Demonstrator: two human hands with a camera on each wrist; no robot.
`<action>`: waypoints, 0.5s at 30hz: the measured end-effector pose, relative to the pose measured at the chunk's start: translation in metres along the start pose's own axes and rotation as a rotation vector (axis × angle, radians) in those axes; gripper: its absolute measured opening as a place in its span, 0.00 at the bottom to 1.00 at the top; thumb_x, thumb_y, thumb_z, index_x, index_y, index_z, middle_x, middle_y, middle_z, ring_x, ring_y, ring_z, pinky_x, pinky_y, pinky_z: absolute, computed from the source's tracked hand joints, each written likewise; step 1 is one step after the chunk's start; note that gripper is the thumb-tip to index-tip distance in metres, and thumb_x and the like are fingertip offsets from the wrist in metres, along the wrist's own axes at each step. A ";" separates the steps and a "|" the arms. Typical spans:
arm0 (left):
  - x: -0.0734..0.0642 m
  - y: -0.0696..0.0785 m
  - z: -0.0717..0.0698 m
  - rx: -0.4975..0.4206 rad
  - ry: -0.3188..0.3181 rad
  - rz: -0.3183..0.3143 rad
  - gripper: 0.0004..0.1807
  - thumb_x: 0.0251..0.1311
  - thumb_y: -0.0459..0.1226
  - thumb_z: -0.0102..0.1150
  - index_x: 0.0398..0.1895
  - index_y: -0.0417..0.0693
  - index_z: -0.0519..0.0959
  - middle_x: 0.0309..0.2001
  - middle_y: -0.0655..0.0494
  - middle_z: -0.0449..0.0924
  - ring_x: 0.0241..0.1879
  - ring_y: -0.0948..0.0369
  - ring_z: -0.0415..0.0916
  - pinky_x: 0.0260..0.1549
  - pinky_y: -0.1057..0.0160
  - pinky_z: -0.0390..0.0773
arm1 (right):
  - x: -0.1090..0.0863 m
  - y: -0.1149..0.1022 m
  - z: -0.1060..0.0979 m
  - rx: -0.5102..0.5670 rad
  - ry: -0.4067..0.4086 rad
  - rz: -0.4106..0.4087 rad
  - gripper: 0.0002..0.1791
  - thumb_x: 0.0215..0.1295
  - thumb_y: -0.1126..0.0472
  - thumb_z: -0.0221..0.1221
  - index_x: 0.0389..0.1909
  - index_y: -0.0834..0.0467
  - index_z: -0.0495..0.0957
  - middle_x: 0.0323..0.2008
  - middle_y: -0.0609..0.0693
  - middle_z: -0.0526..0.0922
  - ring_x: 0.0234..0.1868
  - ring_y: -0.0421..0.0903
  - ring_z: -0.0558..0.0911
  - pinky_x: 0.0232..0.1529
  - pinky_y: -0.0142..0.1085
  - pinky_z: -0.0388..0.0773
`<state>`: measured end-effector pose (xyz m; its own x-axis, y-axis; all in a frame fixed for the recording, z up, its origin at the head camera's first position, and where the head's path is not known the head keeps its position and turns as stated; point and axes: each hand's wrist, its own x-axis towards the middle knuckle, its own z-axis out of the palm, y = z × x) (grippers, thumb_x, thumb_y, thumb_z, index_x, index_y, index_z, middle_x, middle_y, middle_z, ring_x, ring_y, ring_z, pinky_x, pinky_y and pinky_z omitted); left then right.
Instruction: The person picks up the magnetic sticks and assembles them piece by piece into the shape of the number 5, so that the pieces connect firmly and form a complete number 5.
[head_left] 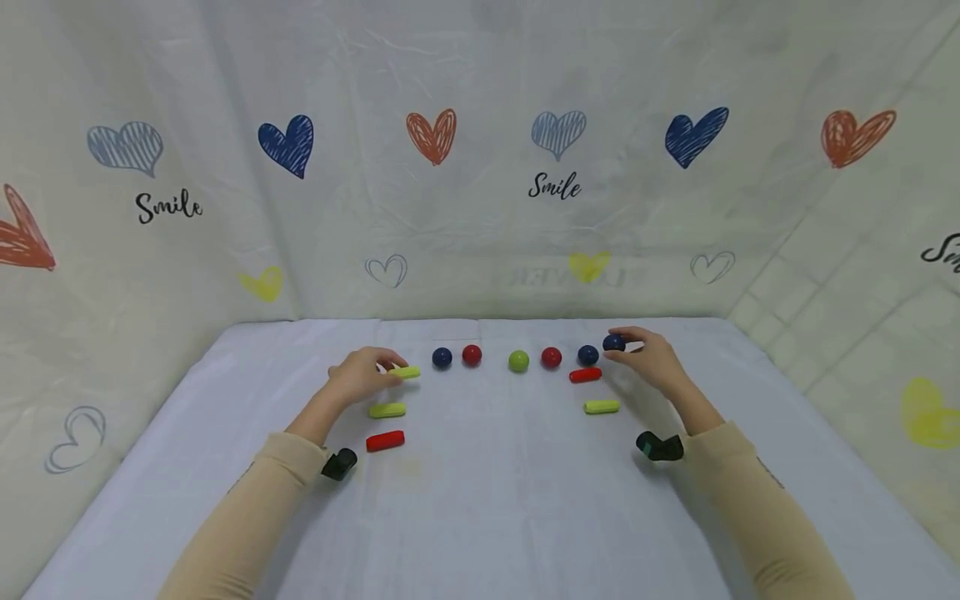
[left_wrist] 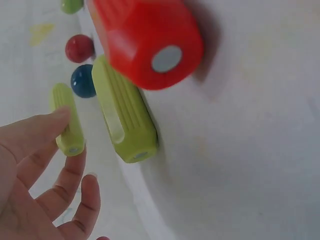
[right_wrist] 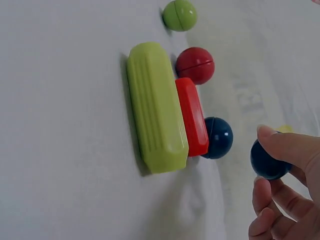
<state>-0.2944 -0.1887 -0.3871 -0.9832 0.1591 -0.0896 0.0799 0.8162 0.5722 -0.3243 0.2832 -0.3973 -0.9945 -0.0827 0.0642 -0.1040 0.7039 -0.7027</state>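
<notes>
My left hand (head_left: 362,373) pinches a yellow-green magnetic rod (left_wrist: 75,131) between thumb and fingers, at the far left of the table in the head view. Closer to me lie a second yellow-green rod (head_left: 387,410) and a red rod (head_left: 386,441), whose end bears a grey disc in the left wrist view. A dark blue ball (right_wrist: 269,161) is pinched by the thumb and fingers of my right hand (head_left: 651,357) at the far right. Another dark blue ball (head_left: 588,355) sits just left of it, with a red rod (head_left: 585,375) in front.
Along the back stand a blue ball (head_left: 442,357), a red ball (head_left: 472,355), a green ball (head_left: 518,361) and another red ball (head_left: 551,357). One more yellow-green rod (head_left: 602,407) lies at right. Behind the white-covered table (head_left: 480,517) hangs a heart-printed sheet (head_left: 480,208).
</notes>
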 end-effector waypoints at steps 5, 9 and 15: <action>-0.001 0.003 0.003 -0.009 0.018 0.010 0.15 0.66 0.39 0.67 0.55 0.52 0.85 0.49 0.52 0.82 0.51 0.49 0.74 0.51 0.37 0.62 | -0.002 -0.010 0.007 0.014 0.000 -0.039 0.30 0.72 0.56 0.64 0.70 0.64 0.71 0.63 0.67 0.74 0.54 0.63 0.78 0.55 0.54 0.76; -0.002 0.009 0.007 -0.004 0.029 0.013 0.15 0.65 0.39 0.68 0.54 0.53 0.86 0.48 0.53 0.82 0.51 0.50 0.74 0.51 0.37 0.63 | -0.005 -0.018 0.012 0.015 -0.010 -0.067 0.30 0.71 0.55 0.65 0.69 0.63 0.72 0.62 0.66 0.75 0.52 0.61 0.80 0.52 0.51 0.78; -0.002 0.022 0.013 0.008 0.034 0.026 0.14 0.65 0.39 0.69 0.53 0.55 0.86 0.47 0.54 0.82 0.51 0.51 0.74 0.52 0.37 0.63 | -0.008 -0.029 0.019 0.026 -0.029 -0.083 0.29 0.69 0.56 0.67 0.68 0.63 0.74 0.64 0.64 0.75 0.50 0.58 0.81 0.47 0.42 0.78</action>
<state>-0.2882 -0.1638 -0.3846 -0.9857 0.1616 -0.0471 0.1068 0.8166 0.5673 -0.3128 0.2499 -0.3904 -0.9816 -0.1612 0.1027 -0.1856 0.6755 -0.7136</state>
